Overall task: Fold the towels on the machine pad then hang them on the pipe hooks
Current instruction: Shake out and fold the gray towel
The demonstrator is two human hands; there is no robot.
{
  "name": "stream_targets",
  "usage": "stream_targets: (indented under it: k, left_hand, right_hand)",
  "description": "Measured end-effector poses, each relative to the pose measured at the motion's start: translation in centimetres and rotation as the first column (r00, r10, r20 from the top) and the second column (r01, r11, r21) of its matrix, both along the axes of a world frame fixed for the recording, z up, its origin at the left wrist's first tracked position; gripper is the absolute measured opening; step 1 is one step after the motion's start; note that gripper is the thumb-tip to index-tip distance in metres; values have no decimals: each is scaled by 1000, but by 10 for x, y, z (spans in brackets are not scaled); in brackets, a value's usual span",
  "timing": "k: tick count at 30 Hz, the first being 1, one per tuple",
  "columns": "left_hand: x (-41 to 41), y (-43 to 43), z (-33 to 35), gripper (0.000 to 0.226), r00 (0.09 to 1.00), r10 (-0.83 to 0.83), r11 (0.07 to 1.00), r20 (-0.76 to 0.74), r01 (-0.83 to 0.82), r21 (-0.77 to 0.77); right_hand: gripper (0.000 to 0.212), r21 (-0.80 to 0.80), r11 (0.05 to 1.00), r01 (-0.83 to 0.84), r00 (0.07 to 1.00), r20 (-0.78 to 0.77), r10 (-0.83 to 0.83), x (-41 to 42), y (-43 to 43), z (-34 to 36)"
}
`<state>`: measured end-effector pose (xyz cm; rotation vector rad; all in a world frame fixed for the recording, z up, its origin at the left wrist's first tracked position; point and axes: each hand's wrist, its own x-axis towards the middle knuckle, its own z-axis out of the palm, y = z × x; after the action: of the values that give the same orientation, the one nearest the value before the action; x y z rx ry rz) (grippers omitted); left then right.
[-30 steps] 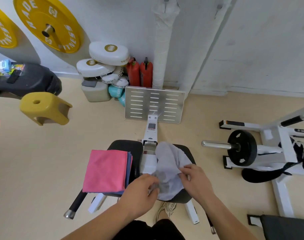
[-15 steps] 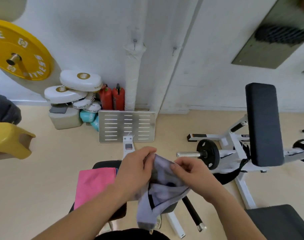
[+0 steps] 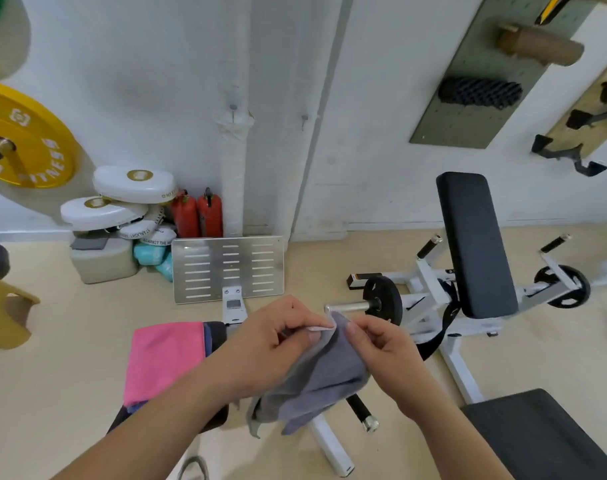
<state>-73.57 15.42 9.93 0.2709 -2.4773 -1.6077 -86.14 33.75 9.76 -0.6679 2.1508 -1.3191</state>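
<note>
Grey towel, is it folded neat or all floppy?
Floppy, not folded: the grey towel hangs bunched, its top pinched by the left hand and right hand.

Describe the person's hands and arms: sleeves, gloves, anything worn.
Both are bare. The left hand and right hand wear no gloves, and no rings show. The left forearm and right forearm carry no sleeve, watch or band as far up as the frame shows.
</note>
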Motion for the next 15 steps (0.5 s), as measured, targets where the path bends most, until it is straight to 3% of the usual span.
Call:
stream_targets:
  k: [2,4,6,8,11,15]
  left_hand:
    - [-3,34,5,26,996,63,998,-59,-63,5]
    - [-4,68,7,27,982,183,979,-48,-177,106]
    - [-4,95,7,33,980,197,962,-10,-191,196]
    - [-2,117,4,24,985,173,979,-10,-171,110]
    - [5,149,6,4,962,270,961,-38,-267,69]
    - [19,175,12,10,932,361,929,-31,-357,97]
  right_hand:
    - [20,-34,993,-111,992,-57,109,4,19,14]
    - [23,-43,985,-168,985,-55,166,5,42,25]
    - [24,-30,976,-217,975,-51,215,3,66,30]
    - [21,-13,966,-258,964,-67,257,0,90,32]
    - [18,36,968,-248,959,-134,250,-1,118,28]
    - [20,231,939,-254,903,-291,316,3,146,12]
